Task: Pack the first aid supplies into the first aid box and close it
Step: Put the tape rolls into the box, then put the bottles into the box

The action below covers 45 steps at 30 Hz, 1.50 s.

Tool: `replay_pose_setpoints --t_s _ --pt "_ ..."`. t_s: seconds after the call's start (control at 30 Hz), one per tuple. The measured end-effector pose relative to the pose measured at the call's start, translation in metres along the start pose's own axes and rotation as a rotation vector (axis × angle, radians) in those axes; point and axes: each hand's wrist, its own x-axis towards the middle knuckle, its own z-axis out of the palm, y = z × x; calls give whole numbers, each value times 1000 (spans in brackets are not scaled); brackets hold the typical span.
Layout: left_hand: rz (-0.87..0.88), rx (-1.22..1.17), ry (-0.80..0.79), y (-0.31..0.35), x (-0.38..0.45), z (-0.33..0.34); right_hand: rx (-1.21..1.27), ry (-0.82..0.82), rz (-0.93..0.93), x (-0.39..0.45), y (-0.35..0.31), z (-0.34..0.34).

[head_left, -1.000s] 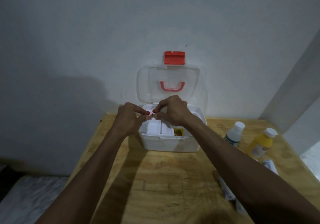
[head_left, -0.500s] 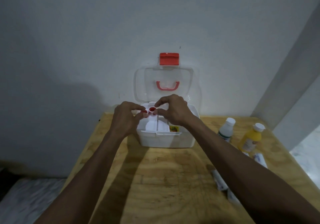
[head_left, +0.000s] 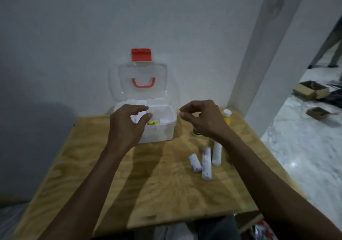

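Both our left hand (head_left: 127, 126) and right hand (head_left: 201, 119) loosely curled, empty; next, we pinch the near bandage rolls (head_left: 206, 163) mid-length for the open first aid box (head_left: 162, 128).

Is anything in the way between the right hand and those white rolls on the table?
Nothing visible blocks it. The right hand hovers above the table, and the three white rolls lie in the open just nearer the person, apart from the open first aid box.

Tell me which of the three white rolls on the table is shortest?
The leftmost roll, nearest the table's middle; the middle roll and right roll are clearly longer.
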Motion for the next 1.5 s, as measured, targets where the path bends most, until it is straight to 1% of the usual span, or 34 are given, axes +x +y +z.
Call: replay_pose_setpoints --t_s 0.1,0.17,0.27,0.37,0.47,0.67,0.83,1.2,1.5 --pt "1 -47 -64 12 -17 16 33 42 53 -27 18 -22" --pt "15 -56 -101 17 -26 28 10 97 77 -43 31 -33" --pt "5 -77 -121 29 -38 48 -20 251 129 -59 50 -45" --pt "75 -121 -105 43 -45 74 -46 422 160 -65 64 -49" --pt "119 -141 -74 55 -45 106 -47 518 188 -59 78 -47" --pt "73 -116 -66 67 -30 162 37 542 237 -41 101 -31" --pt "7 -84 -62 61 -21 186 73 574 244 -32 116 -19" --pt "20 -82 104 61 -24 194 108 634 196 -27 123 -13" --pt "17 -168 116 64 -20 187 167 653 180 -24 123 -18"
